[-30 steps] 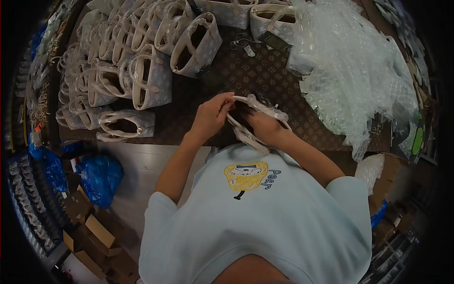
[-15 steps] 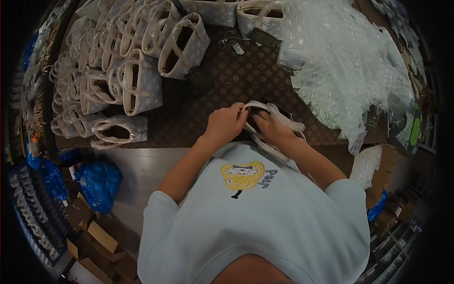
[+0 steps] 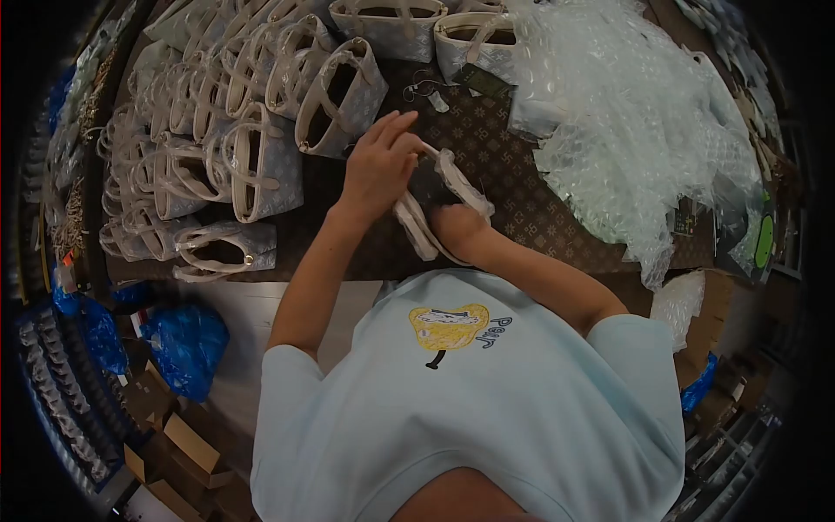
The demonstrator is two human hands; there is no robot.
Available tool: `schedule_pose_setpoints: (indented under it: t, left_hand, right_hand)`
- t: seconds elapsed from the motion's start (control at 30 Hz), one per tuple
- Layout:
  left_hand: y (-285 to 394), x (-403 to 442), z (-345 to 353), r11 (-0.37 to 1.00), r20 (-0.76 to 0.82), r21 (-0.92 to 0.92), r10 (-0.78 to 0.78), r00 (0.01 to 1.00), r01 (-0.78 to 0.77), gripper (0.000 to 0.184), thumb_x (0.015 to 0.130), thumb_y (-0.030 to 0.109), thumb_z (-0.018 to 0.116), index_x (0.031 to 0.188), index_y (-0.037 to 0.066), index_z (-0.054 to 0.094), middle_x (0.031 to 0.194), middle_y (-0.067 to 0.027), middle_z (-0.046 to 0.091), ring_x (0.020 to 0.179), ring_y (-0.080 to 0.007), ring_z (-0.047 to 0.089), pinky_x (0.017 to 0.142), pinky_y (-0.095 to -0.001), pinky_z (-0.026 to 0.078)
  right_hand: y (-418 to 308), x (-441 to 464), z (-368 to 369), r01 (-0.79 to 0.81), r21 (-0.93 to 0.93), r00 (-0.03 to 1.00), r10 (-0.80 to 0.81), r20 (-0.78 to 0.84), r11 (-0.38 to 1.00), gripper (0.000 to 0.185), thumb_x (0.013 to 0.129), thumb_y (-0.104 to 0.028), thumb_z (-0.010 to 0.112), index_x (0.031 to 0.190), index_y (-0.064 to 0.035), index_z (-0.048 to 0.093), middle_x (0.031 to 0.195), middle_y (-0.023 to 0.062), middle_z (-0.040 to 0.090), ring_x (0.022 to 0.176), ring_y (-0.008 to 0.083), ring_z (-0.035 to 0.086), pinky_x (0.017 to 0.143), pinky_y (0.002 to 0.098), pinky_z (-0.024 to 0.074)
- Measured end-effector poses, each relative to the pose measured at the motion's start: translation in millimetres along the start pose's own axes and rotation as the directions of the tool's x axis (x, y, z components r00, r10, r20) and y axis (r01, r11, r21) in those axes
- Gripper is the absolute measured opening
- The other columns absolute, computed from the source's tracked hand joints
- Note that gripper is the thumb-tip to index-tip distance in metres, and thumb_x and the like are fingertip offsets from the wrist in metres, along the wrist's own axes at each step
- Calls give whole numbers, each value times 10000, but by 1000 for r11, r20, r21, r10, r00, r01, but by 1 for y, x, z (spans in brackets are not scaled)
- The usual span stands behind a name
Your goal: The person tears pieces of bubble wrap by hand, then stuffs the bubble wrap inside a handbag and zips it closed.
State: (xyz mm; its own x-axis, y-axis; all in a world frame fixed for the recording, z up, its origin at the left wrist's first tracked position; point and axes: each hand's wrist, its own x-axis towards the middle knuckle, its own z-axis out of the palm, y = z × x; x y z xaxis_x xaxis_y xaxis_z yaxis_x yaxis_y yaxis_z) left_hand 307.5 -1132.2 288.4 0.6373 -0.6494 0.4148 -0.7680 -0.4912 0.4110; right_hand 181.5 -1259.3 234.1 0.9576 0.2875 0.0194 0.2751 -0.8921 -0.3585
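Note:
A small handbag (image 3: 415,228) with pale wrapped handles lies tilted in front of my body at the table's near edge. My left hand (image 3: 376,172) is at its far left rim, fingers stretched out and apart, pointing away from me. Over the bag's opening, my right hand (image 3: 459,230) is closed like a fist. Its fingertips are hidden, so what they hold, if anything, cannot be seen. The bag's dark inside shows between the two hands.
Several grey patterned handbags (image 3: 268,165) with wrapped handles crowd the left of the brown patterned table (image 3: 513,209). A heap of clear bubble wrap (image 3: 609,130) covers the right. A dark tag (image 3: 481,80) lies at the back. Below left are a blue bag (image 3: 184,348) and cardboard boxes (image 3: 190,439).
The handbag and both hands have shifted left and away from my body. My left hand's fingers have straightened from a grip on the rim. My right hand has closed over the bag.

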Motion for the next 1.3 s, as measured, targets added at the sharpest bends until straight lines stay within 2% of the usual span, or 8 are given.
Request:
schedule_pose_setpoints:
  t: [0.27, 0.47, 0.57, 0.63, 0.73, 0.9, 0.97, 1.3]
  left_hand:
    - [15, 17, 2, 796, 596, 522, -84, 798, -307, 86, 645, 120, 663, 730, 107, 660, 1364, -101, 348, 1290, -346, 254, 908, -486, 368]
    - [-9, 4, 15, 884, 463, 265, 234, 855, -386, 86, 708, 128, 617, 745, 54, 641, 1346, -93, 364, 1273, -305, 298, 896, -500, 370]
    - [-15, 0, 11, 913, 372, 115, 325, 869, -391, 92, 751, 124, 589, 788, 41, 604, 1328, -82, 386, 1241, -249, 360, 906, -409, 402]
    - [-17, -3, 6, 913, 353, 105, 337, 873, -394, 101, 762, 116, 577, 820, 36, 596, 1303, -85, 413, 1209, -241, 400, 899, -373, 417]
    - [-17, -7, 7, 937, 305, 55, 312, 900, -344, 96, 780, 82, 558, 859, 33, 585, 1260, -89, 464, 1163, -252, 459, 892, -330, 437]
    - [-20, -20, 13, 990, 20, -109, 91, 996, -88, 122, 864, 94, 504, 951, 31, 562, 1205, -88, 523, 1099, -228, 517, 879, -300, 440]
    - [-17, -25, 28, 596, 77, -745, -369, 926, 299, 195, 923, 154, 443, 989, 7, 551, 1125, -83, 568, 963, -140, 546, 818, -264, 445]
    - [-43, 12, 70, -27, 268, -958, -428, 863, 284, 248, 951, 238, 401, 955, 33, 539, 894, -72, 618, 763, -118, 573, 698, -252, 460]
  right_hand:
    - [-5, 2, -5, 88, -194, 948, -142, -285, 977, 158, 744, -161, 550, 806, -20, 584, 765, 177, 619, 721, 317, 625, 644, 375, 508]
    - [-5, -1, -2, 51, -50, 958, -64, -281, 997, 160, 738, -147, 553, 817, -8, 556, 732, 183, 610, 699, 325, 615, 623, 388, 498]
    - [-5, 3, 3, 73, 604, 915, 188, -357, 794, 119, 735, -110, 542, 809, -18, 555, 691, 155, 600, 640, 315, 606, 586, 395, 491]
    - [-4, 0, -4, -46, 98, 992, 57, -114, 994, 301, 777, -94, 522, 1055, 13, 563, 1163, 206, 496, 1076, 292, 490, 905, 349, 401]
    - [0, -4, 8, 23, 69, 999, -21, -29, 997, 90, 742, -112, 534, 783, -33, 546, 755, 134, 602, 641, 286, 601, 536, 368, 488]
    - [-16, -7, -32, 3, -182, 996, 14, 90, 983, 241, 737, -130, 531, 942, -9, 571, 1033, 183, 539, 942, 290, 529, 757, 357, 465]
    - [-3, 0, -27, 112, -271, 993, -116, 1, 956, 321, 741, -136, 526, 1027, 2, 572, 1184, 211, 483, 1120, 300, 461, 873, 354, 434]
    - [-10, 29, 14, -178, 44, 980, 173, 98, 983, 558, 798, -218, 467, 1258, 86, 383, 1312, 269, 330, 1197, 405, 336, 1023, 498, 222]
